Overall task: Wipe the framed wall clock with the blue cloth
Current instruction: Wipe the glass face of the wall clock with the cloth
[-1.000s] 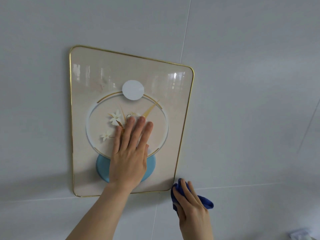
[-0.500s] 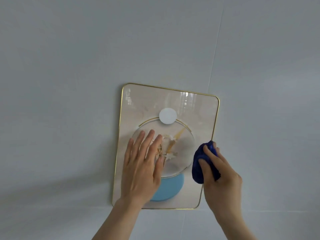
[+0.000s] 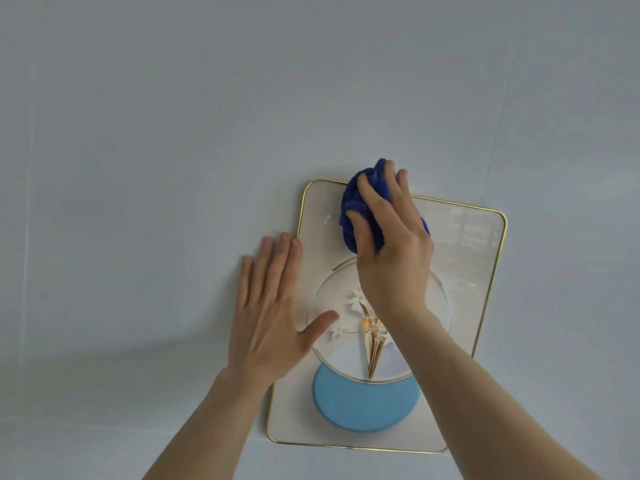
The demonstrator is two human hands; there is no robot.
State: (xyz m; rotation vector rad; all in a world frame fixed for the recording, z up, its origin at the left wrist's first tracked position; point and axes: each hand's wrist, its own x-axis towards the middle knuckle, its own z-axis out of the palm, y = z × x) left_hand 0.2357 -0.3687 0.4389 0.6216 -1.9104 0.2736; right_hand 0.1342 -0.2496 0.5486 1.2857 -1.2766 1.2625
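I see the framed wall clock (image 3: 464, 258) hanging on a pale grey wall (image 3: 173, 133), a tall rounded-corner panel with a thin gold rim and a glossy cream face that catches window-like reflections near its upper right corner. From this angle it leans, its top tipped to the right. On the face sits a large pale ring edged in gold, and overlapping the bottom of that ring is a solid light blue disc (image 3: 363, 407). Inside the ring I can make out small white flowers (image 3: 355, 299) and slim gold hands (image 3: 372, 355) pointing down toward the disc. My right hand (image 3: 391, 258) is clenched around the blue cloth (image 3: 353, 202), a deep blue, bunched and nubbly wad, and presses it against the clock's top edge, left of centre; a bit of cloth rises just past the gold rim onto the wall, and another bit peeks out on the far side of the hand. The fingers wrap over the cloth, so most of it is hidden beneath them. Down and left of that grip, my left hand (image 3: 270, 320) lies flat and spread, holding nothing, its palm on the wall beside the clock's left edge, with the thumb reaching across the rim onto the cream face. Both forearms are bare.
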